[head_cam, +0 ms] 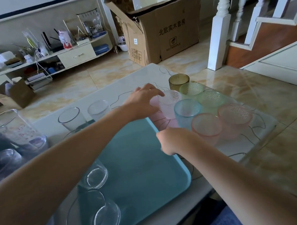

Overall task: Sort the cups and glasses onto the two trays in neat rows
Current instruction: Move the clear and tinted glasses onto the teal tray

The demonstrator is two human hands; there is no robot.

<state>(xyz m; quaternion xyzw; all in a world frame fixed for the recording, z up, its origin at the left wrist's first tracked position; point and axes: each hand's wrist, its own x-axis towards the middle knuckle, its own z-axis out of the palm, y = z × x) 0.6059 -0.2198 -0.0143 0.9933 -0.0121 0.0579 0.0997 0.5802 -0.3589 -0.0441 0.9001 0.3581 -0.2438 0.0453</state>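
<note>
The left hand [144,99] reaches across the far corner of the flat turquoise plastic tray [148,165], fingers spread and relaxed around the pale pink dimpled cup [169,102], touching or nearly touching its rim; whether it has a real grip I cannot tell. The right hand [173,140] is curled at the tray's right rim, apparently pinching it, though its fingers are partly hidden.

The main risk, as I judge it, is the crowding; the pink cup stands just beside the blue dimpled cup [187,112] and the light green dimpled cup [191,90], with the amber dimpled cup [179,81] behind; a sideways pull could knock neighbours over. The two salmon-pink dimpled cups [207,127] stand near the right edge of the white line-patterned worktop [128,89]; a nudge could send them to the floor. Shifting the tray could disturb the clear glass tumblers [94,175] on its near left.

Open room lies in the tray's bare middle; two more clear glasses [71,118] wait beyond its far edge.
</note>
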